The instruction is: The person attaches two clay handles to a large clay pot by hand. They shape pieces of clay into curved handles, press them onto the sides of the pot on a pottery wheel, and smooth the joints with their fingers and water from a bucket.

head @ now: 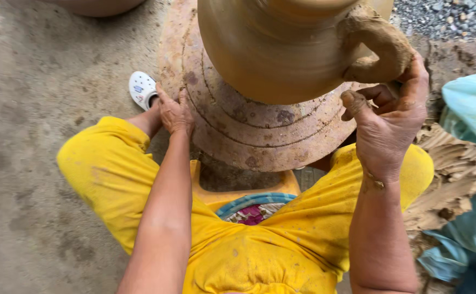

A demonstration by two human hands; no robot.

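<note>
Clay-smeared fingers (358, 103) of the right hand (389, 128) curl half-closed around the lower end of a freshly added clay handle (378, 49), thumb and forefinger pinching it where it meets the wall of a large wet clay jar (281, 54). The left hand (174, 113) lies flat, fingers loosely spread, pressed against the left edge of the round turntable (249, 139) that carries the jar and gripping nothing. The jar stands at the centre of the turntable; it looks heavy yet soft, its damp walls and handle likely to dent or tear under pressure, so the safest hold would be under its base or by the turntable itself. Yellow trousers (107, 174), a white shoe (141, 90) and a heap of raw clay (450, 179) surround the work on the concrete floor (31, 109).
</note>
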